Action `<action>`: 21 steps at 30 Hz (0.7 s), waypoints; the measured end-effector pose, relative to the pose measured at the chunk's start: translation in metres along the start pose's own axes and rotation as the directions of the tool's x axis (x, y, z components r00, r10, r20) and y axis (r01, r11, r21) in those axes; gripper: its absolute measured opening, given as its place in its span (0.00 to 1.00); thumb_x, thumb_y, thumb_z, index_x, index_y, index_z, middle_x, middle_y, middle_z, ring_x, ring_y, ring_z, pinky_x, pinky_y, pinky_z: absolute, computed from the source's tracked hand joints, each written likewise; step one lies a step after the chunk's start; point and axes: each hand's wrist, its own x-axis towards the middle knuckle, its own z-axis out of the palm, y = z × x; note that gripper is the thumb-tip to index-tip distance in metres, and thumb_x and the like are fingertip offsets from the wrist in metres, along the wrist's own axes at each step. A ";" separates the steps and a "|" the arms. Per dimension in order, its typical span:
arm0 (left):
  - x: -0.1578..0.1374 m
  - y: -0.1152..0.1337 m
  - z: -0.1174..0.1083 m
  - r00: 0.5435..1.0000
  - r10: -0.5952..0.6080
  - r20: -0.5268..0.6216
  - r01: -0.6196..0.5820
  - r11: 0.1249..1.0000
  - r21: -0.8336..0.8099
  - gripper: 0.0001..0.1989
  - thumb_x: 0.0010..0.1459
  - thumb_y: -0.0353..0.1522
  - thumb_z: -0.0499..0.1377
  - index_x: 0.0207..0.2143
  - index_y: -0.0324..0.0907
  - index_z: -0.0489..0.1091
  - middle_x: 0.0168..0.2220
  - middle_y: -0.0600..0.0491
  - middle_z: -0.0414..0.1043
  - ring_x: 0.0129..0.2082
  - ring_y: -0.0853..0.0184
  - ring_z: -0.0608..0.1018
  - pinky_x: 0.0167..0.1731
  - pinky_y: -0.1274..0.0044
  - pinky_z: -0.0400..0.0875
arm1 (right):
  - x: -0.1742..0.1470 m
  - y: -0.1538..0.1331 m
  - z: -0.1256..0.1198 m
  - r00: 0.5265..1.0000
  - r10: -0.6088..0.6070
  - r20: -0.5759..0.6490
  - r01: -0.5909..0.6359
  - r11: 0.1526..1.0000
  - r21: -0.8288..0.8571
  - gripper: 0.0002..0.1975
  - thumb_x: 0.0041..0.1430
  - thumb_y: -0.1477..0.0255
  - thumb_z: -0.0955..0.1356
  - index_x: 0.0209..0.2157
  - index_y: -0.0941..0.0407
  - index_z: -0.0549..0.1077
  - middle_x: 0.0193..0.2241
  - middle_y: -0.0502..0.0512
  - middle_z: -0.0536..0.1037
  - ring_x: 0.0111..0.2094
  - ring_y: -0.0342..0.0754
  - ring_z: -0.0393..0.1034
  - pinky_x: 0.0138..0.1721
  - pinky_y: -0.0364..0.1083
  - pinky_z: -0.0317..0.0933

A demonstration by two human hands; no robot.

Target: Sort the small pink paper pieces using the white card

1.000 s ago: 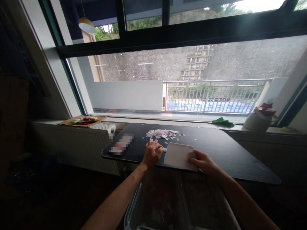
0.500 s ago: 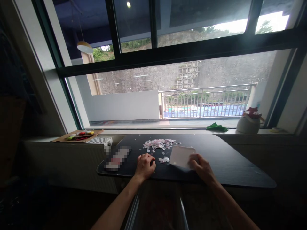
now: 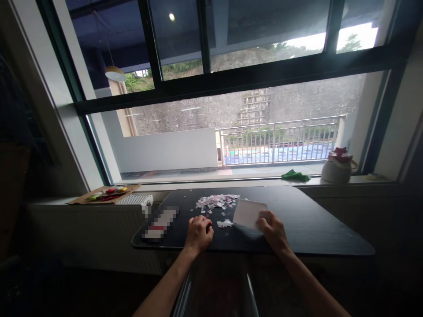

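My right hand [image 3: 271,227] pinches the right edge of a pale, flat rectangular sheet [image 3: 248,212], stiff-looking like card. The sheet is tilted over the dark table, its left edge beside a small heap of white paper scraps [image 3: 225,223]. My left hand [image 3: 200,231] rests on the table left of that heap, its fingers curled in. Its palm side is hidden, so I cannot see whether anything is inside. Farther back lies a larger pile of pinkish-white paper scraps [image 3: 216,201], with loose bits scattered around it.
A pixelated flat object [image 3: 161,223] lies at the left of the dark table [image 3: 317,224]. On the windowsill are a green cloth [image 3: 295,175] and a white jug with a red top [image 3: 336,168]. Cardboard with colourful items [image 3: 107,193] sits at the left, near a radiator [image 3: 99,235].
The view has shifted slightly. The sheet stays in my right hand near the small heap, with little visible movement. My left hand keeps its curled pose.
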 end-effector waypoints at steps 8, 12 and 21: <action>0.000 0.000 -0.001 1.000 0.011 -0.005 -0.011 1.000 0.001 0.08 0.52 0.28 0.54 0.31 0.42 0.72 0.34 0.51 0.71 0.40 0.63 0.72 0.49 0.66 0.59 | -0.002 0.001 0.003 0.999 -0.038 -0.025 0.038 0.999 0.010 0.11 0.49 0.64 0.61 0.31 0.55 0.68 0.25 0.52 0.72 0.28 0.50 0.67 0.32 0.47 0.60; 0.000 0.000 -0.001 1.000 0.007 0.007 -0.007 1.000 -0.002 0.08 0.52 0.28 0.54 0.31 0.42 0.72 0.34 0.51 0.71 0.40 0.63 0.72 0.49 0.66 0.58 | -0.002 0.001 0.003 0.993 -0.087 0.085 0.079 0.992 0.096 0.13 0.48 0.63 0.62 0.34 0.55 0.70 0.26 0.52 0.73 0.28 0.49 0.68 0.31 0.46 0.61; 0.000 0.002 -0.003 1.000 0.008 0.012 -0.008 1.000 0.011 0.08 0.52 0.29 0.53 0.31 0.42 0.72 0.35 0.50 0.72 0.39 0.63 0.72 0.48 0.66 0.59 | -0.006 -0.006 -0.001 0.996 -0.090 0.008 0.089 0.994 0.069 0.11 0.47 0.66 0.63 0.31 0.56 0.72 0.23 0.50 0.72 0.26 0.47 0.66 0.29 0.45 0.60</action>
